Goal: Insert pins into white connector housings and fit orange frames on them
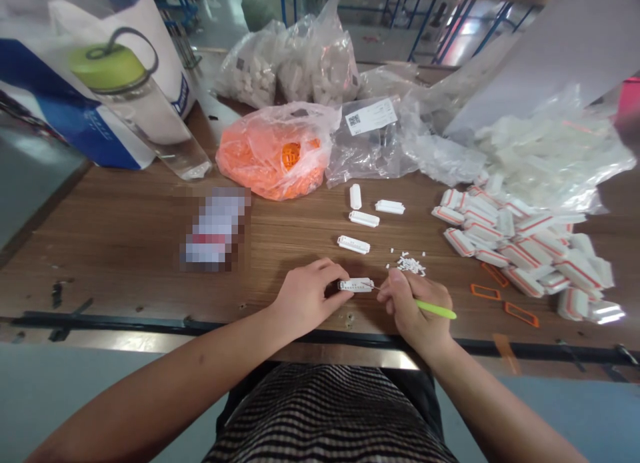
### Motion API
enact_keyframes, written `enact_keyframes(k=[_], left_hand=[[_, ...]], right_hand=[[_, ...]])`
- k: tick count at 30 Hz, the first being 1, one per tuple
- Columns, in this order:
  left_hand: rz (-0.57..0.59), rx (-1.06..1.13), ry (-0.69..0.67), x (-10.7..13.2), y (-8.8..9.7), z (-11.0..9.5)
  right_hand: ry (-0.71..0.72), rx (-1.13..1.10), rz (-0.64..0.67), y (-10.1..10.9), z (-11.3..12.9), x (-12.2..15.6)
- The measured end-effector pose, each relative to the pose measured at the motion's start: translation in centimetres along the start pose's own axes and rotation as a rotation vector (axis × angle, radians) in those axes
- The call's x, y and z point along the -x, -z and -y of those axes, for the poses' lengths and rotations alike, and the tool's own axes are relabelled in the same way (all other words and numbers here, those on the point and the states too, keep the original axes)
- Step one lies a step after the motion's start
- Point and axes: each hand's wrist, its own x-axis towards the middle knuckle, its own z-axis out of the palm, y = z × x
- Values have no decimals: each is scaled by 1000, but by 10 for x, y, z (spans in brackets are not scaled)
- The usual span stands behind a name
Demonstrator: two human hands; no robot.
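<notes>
My left hand (307, 297) grips a small white plastic part (355, 285) at its end, close to the front of the wooden table (125, 249). My right hand (415, 308) holds a slim green-handled pick (435, 308), and its thin metal tip reaches the white part. Just above my right hand lies a little heap of white plastic bits (411, 265). Several similar white parts (364, 219) lie loose beyond my hands. To the right is a pile of white parts with orange trim (520, 249), with loose orange rectangular frames (521, 314) next to it.
Plastic bags line the back of the table: one of orange pieces (277, 153), others of white parts (550, 149). A water bottle (135, 96) and a large printed bag (65, 96) stand at the left. A pixelated patch (215, 228) hides one object.
</notes>
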Motion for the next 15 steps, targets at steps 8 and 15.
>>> enact_keyframes(k=[8, 15], left_hand=[[-9, -4, -2, 1, -1, 0], [-23, -17, -17, 1, -2, 2]], right_hand=[[-38, -12, 31, -1, 4, -5], [-92, -52, -39, 1, 0, 0]])
